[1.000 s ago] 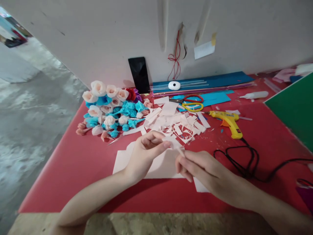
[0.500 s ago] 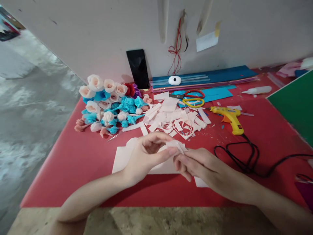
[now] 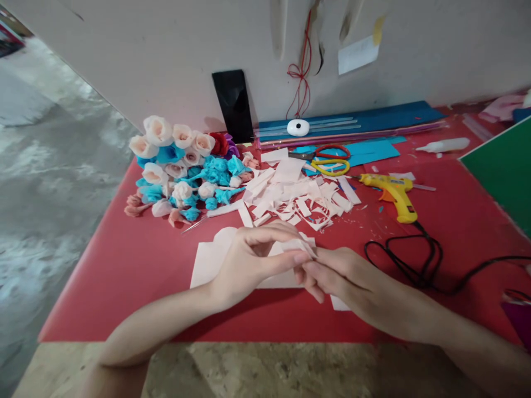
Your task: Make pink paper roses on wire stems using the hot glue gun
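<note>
Both your hands pinch one small pale pink paper piece (image 3: 302, 244).
Your left hand (image 3: 249, 260) and right hand (image 3: 344, 279) close fingertips on it above the pale pink paper sheet (image 3: 207, 260); cut paper scraps (image 3: 298, 199) lie beyond.

- Bench (image 3: 124, 265): red.
- Paper piece (image 3: 302, 244): pale pink.
- Paper flowers (image 3: 186, 171): pink-white and blue.
- Glue gun (image 3: 394, 194): yellow, orange trigger.
- Scissors (image 3: 329, 159): red and yellow handles.
- Cord (image 3: 418, 265): black.
</note>
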Demonstrator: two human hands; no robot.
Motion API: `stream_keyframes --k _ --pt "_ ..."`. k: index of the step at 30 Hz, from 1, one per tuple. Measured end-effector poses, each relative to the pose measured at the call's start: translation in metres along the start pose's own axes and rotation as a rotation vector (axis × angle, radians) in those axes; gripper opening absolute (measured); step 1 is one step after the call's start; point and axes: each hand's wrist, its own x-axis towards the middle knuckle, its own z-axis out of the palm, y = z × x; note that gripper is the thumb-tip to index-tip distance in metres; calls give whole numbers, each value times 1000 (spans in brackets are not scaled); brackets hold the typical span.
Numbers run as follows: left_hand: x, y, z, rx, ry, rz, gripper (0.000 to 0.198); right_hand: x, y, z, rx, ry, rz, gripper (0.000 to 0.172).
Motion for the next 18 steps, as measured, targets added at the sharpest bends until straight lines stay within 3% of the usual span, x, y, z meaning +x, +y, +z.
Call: stream_keyframes --k 9,12,18 --pt "1 0 -1 4 27 42 14 0 -3 0 -16 54 -59 31" --pt "1 0 0 -68 73 39 14 -3 1 1 -17 60 -27 29" --pt "0 -3 3 -242 101 -29 11 1 0 5 34 106 -123 25"
